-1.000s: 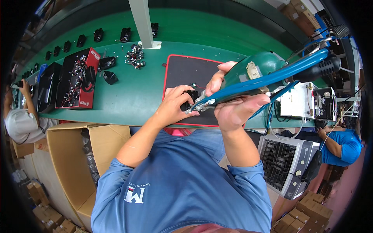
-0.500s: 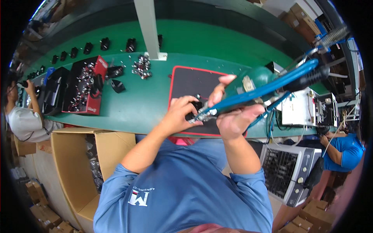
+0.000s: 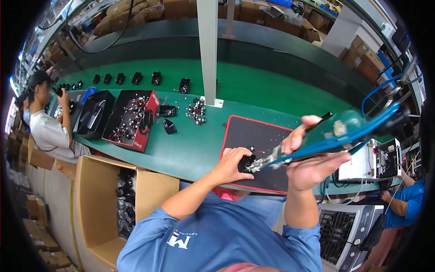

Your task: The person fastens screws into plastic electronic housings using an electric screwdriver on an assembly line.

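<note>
Both forearms rise from the lower edge, bare below short blue sleeves. The left hand (image 3: 233, 164) reaches forward and to the right, wrist nearly straight, its fingers curled in a closed grip with the knuckles facing up. The right hand (image 3: 312, 154) sits just to the right of that grip and slightly higher, forearm nearly vertical, palm turned up, fingers and thumb wrapped in a closed grip. The two hands are near but not touching.

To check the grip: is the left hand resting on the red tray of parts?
No, the left hand holds a small black part on the red-edged black mat.
</note>
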